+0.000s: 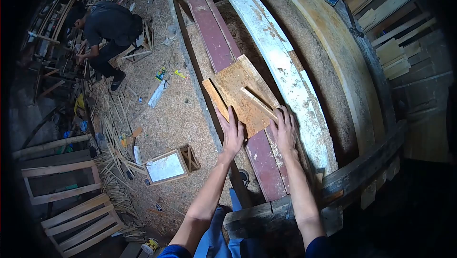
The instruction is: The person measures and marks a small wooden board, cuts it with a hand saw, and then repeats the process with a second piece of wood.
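Note:
A square, brownish wooden board (233, 79) lies across a long maroon plank in front of me. Along its left edge runs a narrow wooden strip (215, 97), and my left hand (232, 134) grips the near end of it, thumb on top and fingers partly hidden on the outer side. A thin pale wooden stick (257, 100) rests at a slant on the board. My right hand (286, 132) is closed at the board's near right corner, with the stick's near end between thumb and fingers.
The maroon plank (216, 34) and a pale, worn beam (278, 63) stretch away from me, with a dark crossbeam (342, 184) near me at right. A person (112, 27) sits working at far left. Wooden frames (78, 222) and a small stool (166, 166) stand on the shavings-covered floor.

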Tool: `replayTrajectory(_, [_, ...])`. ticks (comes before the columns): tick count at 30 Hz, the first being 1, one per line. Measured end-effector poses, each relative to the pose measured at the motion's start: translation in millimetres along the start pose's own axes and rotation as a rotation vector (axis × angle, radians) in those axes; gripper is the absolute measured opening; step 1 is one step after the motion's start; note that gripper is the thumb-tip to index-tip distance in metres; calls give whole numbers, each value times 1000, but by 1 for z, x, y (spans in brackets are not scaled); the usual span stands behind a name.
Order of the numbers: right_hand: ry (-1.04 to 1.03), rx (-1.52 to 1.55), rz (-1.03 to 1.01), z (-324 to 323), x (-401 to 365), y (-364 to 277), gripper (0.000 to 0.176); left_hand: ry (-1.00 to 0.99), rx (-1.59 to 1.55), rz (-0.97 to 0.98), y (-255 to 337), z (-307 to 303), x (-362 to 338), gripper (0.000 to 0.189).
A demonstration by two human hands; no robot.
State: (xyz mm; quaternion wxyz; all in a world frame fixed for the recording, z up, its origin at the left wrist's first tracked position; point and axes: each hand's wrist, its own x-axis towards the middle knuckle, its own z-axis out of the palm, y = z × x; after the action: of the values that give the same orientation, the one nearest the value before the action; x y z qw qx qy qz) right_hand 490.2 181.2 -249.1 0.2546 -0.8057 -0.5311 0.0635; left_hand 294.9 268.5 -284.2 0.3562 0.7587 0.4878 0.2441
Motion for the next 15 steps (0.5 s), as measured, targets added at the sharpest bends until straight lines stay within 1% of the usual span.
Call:
replayTrajectory(1, [42, -21, -36, 5, 0, 4, 37, 11, 14, -1, 0, 1, 0, 73])
replayTrajectory(2, [123, -25, -51, 10, 1, 7, 31, 25, 27, -2, -1, 3, 0, 72])
replayTrajectory(5, [122, 21, -23, 14, 3, 10, 28, 68, 44, 9, 1, 7, 1, 70])
replayTrajectory(6, [117, 29, -15, 7, 5, 4, 26, 69, 46, -20, 2, 8, 1, 69])
replayTrajectory(15, [91, 35, 37, 2, 7, -5, 27, 111, 45, -9, 7, 12, 0, 71])
